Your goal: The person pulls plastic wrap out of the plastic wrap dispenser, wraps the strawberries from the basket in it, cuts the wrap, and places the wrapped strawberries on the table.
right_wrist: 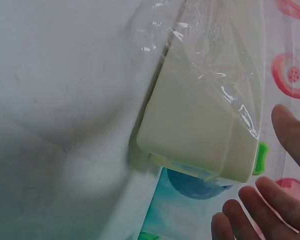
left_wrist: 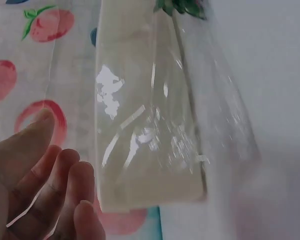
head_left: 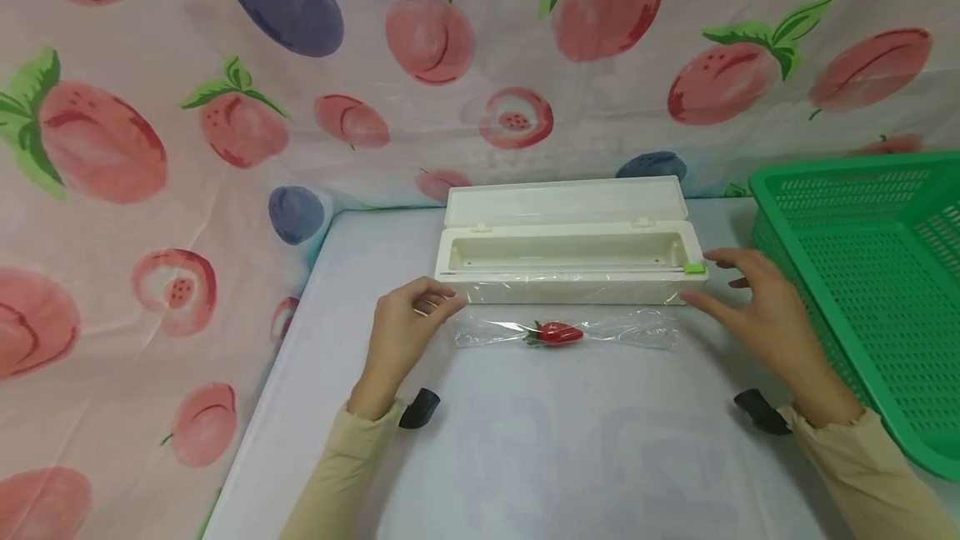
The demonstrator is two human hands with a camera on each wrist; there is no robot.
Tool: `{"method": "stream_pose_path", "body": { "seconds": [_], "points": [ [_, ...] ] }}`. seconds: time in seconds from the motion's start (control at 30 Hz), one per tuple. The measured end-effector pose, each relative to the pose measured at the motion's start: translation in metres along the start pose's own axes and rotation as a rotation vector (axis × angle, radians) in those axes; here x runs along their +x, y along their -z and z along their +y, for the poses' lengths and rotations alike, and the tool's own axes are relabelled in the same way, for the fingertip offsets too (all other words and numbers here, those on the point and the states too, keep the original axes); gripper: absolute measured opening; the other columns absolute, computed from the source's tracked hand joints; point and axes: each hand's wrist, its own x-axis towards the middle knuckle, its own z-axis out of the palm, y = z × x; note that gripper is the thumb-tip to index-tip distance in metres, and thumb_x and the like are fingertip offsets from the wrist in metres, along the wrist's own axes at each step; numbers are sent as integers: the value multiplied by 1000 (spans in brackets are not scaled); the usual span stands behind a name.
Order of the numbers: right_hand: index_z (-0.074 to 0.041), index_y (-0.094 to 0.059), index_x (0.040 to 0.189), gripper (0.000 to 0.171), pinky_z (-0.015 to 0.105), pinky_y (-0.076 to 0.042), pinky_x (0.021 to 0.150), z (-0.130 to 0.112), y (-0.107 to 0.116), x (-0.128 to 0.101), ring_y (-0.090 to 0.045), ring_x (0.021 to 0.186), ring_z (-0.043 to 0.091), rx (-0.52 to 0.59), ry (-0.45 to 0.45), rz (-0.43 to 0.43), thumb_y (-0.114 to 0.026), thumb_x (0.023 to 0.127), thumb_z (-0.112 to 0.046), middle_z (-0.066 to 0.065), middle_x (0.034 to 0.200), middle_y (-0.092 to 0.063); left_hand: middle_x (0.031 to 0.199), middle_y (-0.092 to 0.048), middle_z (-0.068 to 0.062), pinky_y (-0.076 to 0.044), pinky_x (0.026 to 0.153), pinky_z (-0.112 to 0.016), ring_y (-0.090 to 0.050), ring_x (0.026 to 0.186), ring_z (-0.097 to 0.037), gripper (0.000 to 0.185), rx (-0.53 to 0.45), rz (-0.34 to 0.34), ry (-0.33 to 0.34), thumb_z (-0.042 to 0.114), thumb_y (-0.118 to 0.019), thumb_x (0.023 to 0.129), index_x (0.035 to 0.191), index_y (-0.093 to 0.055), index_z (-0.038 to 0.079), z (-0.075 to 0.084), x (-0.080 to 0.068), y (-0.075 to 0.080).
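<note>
A cream cling-film dispenser box [head_left: 570,272] lies open across the white table [head_left: 570,457], its lid [head_left: 562,200] tipped back and a green slider [head_left: 694,268] at its right end. In front of it a red strawberry [head_left: 557,332] lies wrapped in a strip of clear film [head_left: 637,328]. My left hand [head_left: 438,300] hovers at the box's left front corner with loosely curled fingers, holding nothing. My right hand [head_left: 705,280] is spread beside the box's right end, just off the slider. The wrist views show the box [left_wrist: 145,125] [right_wrist: 200,115] with film [left_wrist: 210,115] over its front.
A green perforated plastic basket [head_left: 862,273] stands at the right edge of the table, close to my right forearm. A fruit-printed cloth [head_left: 225,132] hangs behind and to the left. The table's left edge runs near my left elbow.
</note>
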Motion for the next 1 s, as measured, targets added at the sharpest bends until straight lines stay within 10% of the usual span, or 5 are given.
{"method": "stream_pose_path", "body": {
  "seconds": [0.23, 1.0],
  "points": [
    [-1, -45, 146, 80, 71, -35, 100, 2, -1, 6, -36, 137, 49, 1, 21, -77, -85, 80, -22, 26, 151, -41, 80, -72, 3, -56, 66, -24, -66, 69, -9, 14, -15, -76, -54, 21, -83, 81, 90, -74, 13, 20, 3, -16],
    [-7, -36, 153, 84, 69, -35, 102, 5, -12, 17, -33, 142, 45, -45, 42, -111, -80, 85, -28, 15, 159, -32, 76, -69, 10, -50, 66, -17, -61, 69, 0, 11, 48, -302, -202, 29, -77, 88, 91, -73, 19, 68, 24, -78]
  ]
}}
